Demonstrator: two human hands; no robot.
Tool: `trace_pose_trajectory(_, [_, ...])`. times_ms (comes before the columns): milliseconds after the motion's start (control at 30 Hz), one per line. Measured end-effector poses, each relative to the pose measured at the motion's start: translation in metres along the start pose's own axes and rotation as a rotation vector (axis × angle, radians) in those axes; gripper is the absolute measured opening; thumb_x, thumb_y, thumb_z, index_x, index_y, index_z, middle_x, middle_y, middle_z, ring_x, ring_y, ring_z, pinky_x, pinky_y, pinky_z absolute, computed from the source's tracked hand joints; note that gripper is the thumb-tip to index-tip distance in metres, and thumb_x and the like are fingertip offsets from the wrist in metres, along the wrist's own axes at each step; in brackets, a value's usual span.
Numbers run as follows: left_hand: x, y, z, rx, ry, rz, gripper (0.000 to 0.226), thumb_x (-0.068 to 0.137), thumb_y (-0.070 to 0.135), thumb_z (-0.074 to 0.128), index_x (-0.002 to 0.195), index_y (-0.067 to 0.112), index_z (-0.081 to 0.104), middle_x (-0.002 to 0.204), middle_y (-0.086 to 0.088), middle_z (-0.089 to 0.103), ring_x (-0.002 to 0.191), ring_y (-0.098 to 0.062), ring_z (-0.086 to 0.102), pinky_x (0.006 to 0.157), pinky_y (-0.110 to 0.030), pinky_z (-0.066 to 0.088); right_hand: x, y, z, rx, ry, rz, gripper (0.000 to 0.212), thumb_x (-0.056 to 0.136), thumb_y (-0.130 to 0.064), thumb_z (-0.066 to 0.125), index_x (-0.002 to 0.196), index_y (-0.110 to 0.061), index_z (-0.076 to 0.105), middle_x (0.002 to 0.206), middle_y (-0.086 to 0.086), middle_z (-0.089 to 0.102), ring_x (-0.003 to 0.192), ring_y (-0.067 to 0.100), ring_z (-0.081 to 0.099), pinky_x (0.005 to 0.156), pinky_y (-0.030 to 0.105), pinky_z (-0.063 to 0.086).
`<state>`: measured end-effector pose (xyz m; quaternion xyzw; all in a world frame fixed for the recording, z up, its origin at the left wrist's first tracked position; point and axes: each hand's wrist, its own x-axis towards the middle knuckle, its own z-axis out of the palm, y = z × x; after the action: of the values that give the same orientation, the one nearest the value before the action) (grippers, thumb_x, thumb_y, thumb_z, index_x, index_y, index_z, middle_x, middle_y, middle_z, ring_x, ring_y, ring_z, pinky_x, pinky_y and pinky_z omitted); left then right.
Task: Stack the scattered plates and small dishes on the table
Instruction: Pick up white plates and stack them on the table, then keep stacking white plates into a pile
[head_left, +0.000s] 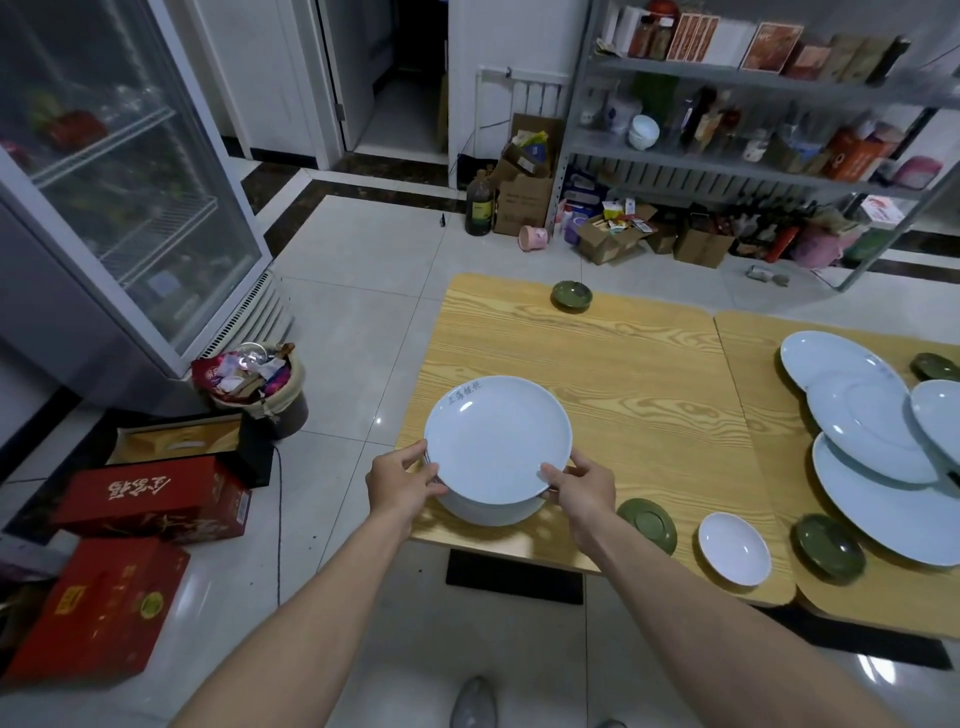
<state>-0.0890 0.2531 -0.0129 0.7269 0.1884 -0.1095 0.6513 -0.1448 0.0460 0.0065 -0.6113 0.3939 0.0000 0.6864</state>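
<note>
Our left hand (402, 483) and right hand (582, 491) grip opposite rims of the top white plate (496, 441), fingers curled. It seems to rest on a stack of plates (488, 512) at the wooden table (623, 374)'s near left corner. Just right lie a green dish (647, 522), a small white dish (734, 548) and a second green dish (828, 545) — overlapping large plates (872, 421) spread beyond, a third green dish (571, 296) far back.

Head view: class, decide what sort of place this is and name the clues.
Probably a small restaurant's back room: a glass-door display fridge, a fully stocked metal shelf rack, and many matching white plates spread on wooden tables.
</note>
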Motion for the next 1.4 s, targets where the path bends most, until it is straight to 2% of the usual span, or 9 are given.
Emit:
trace_pose_trajectory(267, [-0.001, 0.001, 0.0, 0.046, 0.012, -0.003, 0.047, 0.087, -0.008, 0.066, 0.132, 0.005, 0.06, 0.14, -0.008, 0.055, 0.058, -0.008, 0.071, 0.074, -0.035, 0.062, 0.007, 0.008, -0.002, -0.143, 0.024, -0.008, 0.062, 0.081, 0.0, 0.077, 0.138, -0.016, 0.057, 0.093, 0.013, 0.066, 0.094, 0.033, 0.07, 0.097, 0.043, 0.054])
trace_pose_trajectory(433, [-0.004, 0.004, -0.001, 0.089, 0.008, 0.004, 0.047, 0.087, -0.005, 0.067, 0.132, 0.008, 0.06, 0.142, -0.008, 0.054, 0.062, -0.021, 0.073, 0.078, -0.038, 0.061, 0.007, 0.005, -0.004, -0.174, -0.012, -0.013, 0.059, 0.083, -0.001, 0.075, 0.137, -0.015, 0.057, 0.089, 0.011, 0.059, 0.098, 0.035, 0.069, 0.099, 0.043, 0.053])
trace_pose_trajectory(567, [-0.006, 0.01, -0.003, 0.125, -0.012, 0.015, 0.045, 0.088, -0.002, 0.067, 0.132, 0.009, 0.061, 0.139, -0.004, 0.056, 0.064, -0.021, 0.074, 0.073, -0.03, 0.061, 0.006, 0.001, -0.008, -0.261, -0.058, -0.023, 0.046, 0.089, -0.008, 0.071, 0.134, -0.014, 0.061, 0.088, 0.01, 0.06, 0.082, 0.027, 0.067, 0.087, 0.039, 0.056])
trace_pose_trajectory(667, [-0.013, 0.017, -0.003, 0.286, 0.064, 0.115, 0.034, 0.092, 0.007, 0.063, 0.126, 0.01, 0.066, 0.132, -0.005, 0.063, 0.087, -0.022, 0.073, 0.082, -0.027, 0.056, 0.002, -0.003, -0.014, -0.436, -0.045, -0.091, 0.052, 0.091, -0.019, 0.07, 0.14, -0.011, 0.054, 0.097, 0.006, 0.065, 0.088, 0.022, 0.063, 0.083, 0.038, 0.053])
trace_pose_trajectory(767, [-0.02, 0.029, 0.002, 0.642, 0.093, 0.326, 0.034, 0.096, 0.02, 0.055, 0.128, 0.017, 0.065, 0.13, -0.005, 0.064, 0.12, -0.024, 0.056, 0.095, -0.032, 0.045, -0.006, -0.017, -0.021, -0.883, -0.032, -0.328, 0.056, 0.096, -0.034, 0.061, 0.146, -0.012, 0.046, 0.121, 0.008, 0.063, 0.112, 0.026, 0.058, 0.091, 0.036, 0.047])
trace_pose_trajectory(867, [-0.022, 0.04, 0.019, 0.993, -0.1, 0.487, 0.047, 0.098, 0.036, 0.05, 0.143, 0.021, 0.049, 0.15, -0.004, 0.044, 0.14, -0.024, 0.032, 0.108, -0.038, 0.034, -0.011, -0.03, -0.03, -1.451, -0.101, -0.539, 0.066, 0.098, -0.052, 0.046, 0.154, -0.02, 0.028, 0.151, 0.01, 0.04, 0.138, 0.029, 0.039, 0.11, 0.046, 0.032])
trace_pose_trajectory(933, [-0.023, 0.044, 0.034, 1.244, -0.201, 0.51, 0.061, 0.098, 0.049, 0.042, 0.154, 0.028, 0.027, 0.164, -0.002, 0.014, 0.149, -0.031, 0.007, 0.116, -0.046, 0.019, -0.011, -0.038, -0.037, -1.636, -0.15, -0.518, 0.076, 0.097, -0.062, 0.038, 0.158, -0.023, 0.014, 0.163, 0.012, 0.017, 0.149, 0.03, 0.017, 0.117, 0.057, 0.012])
trace_pose_trajectory(1033, [-0.031, 0.048, 0.058, 1.386, -0.282, 0.546, 0.068, 0.098, 0.057, 0.034, 0.157, 0.033, 0.008, 0.164, -0.003, -0.013, 0.148, -0.038, -0.015, 0.116, -0.059, 0.005, -0.011, -0.048, -0.052, -1.771, -0.15, -0.496, 0.087, 0.093, -0.072, 0.03, 0.159, -0.024, -0.001, 0.166, 0.012, -0.005, 0.152, 0.034, -0.001, 0.114, 0.067, 0.004])
trace_pose_trajectory(1400, [-0.082, 0.085, 0.153, 1.372, -0.305, 0.685, 0.07, 0.099, 0.055, 0.037, 0.157, 0.033, 0.004, 0.164, -0.002, -0.015, 0.15, -0.034, -0.016, 0.119, -0.056, 0.001, -0.015, -0.084, -0.146, -1.771, 0.106, -0.582, 0.086, 0.092, -0.076, 0.02, 0.158, -0.027, -0.004, 0.166, 0.012, 0.003, 0.151, 0.035, 0.008, 0.116, 0.062, 0.011])
